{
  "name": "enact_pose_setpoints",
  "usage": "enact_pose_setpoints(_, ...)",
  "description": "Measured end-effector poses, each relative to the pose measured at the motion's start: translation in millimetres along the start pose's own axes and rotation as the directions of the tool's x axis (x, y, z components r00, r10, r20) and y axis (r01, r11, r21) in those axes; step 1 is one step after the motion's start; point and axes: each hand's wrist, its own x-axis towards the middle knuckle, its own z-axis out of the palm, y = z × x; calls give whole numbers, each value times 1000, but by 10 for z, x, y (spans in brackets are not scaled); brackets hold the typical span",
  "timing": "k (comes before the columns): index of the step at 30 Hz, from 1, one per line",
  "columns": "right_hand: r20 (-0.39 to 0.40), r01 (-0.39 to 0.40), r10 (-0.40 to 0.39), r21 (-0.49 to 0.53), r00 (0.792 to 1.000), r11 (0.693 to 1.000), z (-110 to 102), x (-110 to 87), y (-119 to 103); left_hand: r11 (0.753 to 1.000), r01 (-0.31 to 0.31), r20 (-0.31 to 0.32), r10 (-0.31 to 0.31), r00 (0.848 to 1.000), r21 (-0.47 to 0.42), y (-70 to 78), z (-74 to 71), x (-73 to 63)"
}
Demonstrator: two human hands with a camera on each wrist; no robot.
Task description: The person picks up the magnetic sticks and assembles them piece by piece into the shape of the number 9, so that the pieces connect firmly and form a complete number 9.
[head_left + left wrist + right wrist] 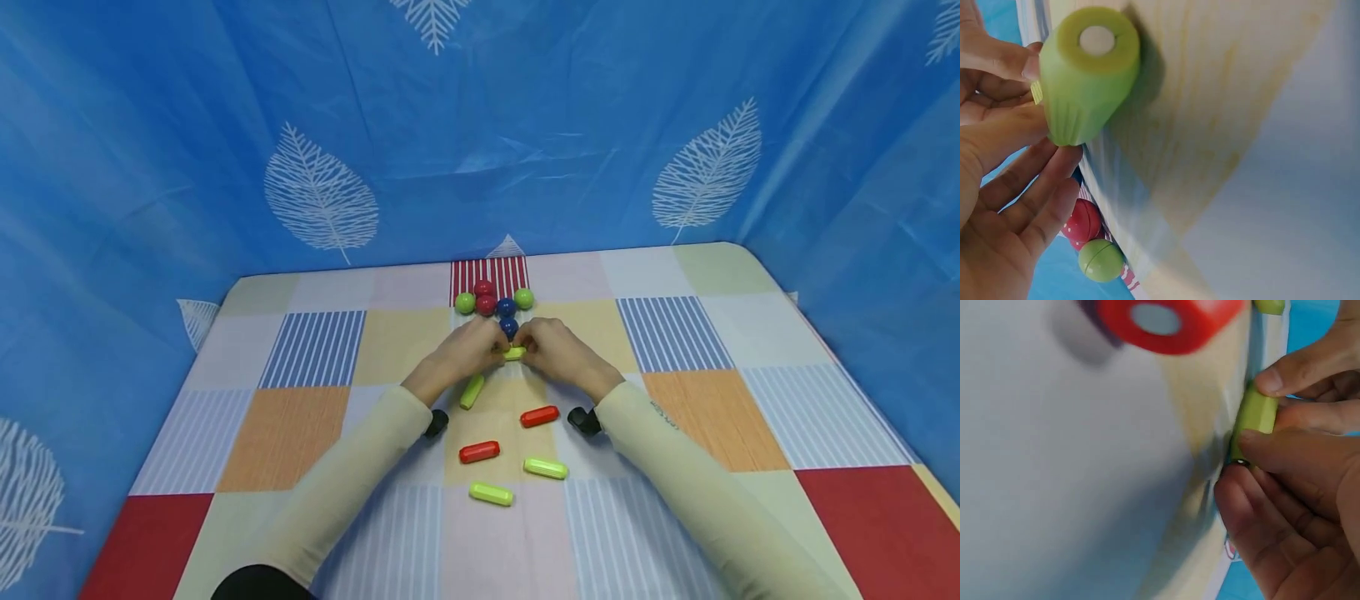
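Note:
Both hands meet over the middle of the cloth at one yellow-green stick (514,353). My left hand (471,346) pinches its left end, and my right hand (561,354) pinches its right end. In the right wrist view, both thumbs press on this faceted green stick (1257,415), and a small dark metallic tip shows at its end. Just beyond the fingers sit two blue balls (506,307), the nearer one partly covered by the hands. Two red balls (486,305) lie to their left. One green ball (465,302) is at the left of this cluster, another green ball (523,298) at its right.
Nearer than the hands lie two red sticks (479,452) and several loose green sticks (491,494). One green stick (472,392) is close to the left wrist. A patchwork cloth (300,433) covers the table; a blue curtain (480,125) hangs behind and at the sides.

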Motion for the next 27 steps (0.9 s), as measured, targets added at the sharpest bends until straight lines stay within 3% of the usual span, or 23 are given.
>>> enact_pose_setpoints(9, -155, 54, -64, -72, 986, 996, -173, 94, -67, 1000, 14, -16, -14, 1000, 16, 43, -24, 26)
enact_pose_setpoints(14, -51, 131, -142, -175, 989, 976, -115, 219, -86, 999, 22, -37, -21, 999, 24, 29, 80, -38)
enact_pose_setpoints(18, 13, 154, -154, -199, 988, 968, -42, 265, -79, 999, 18, -45, -16, 999, 35, 36, 123, -67)
enact_pose_setpoints(27, 10, 168, -170, -226, 985, 960, -57, 310, -104, 996, -12, -67, 18, 998, 83, 60, 62, -42)
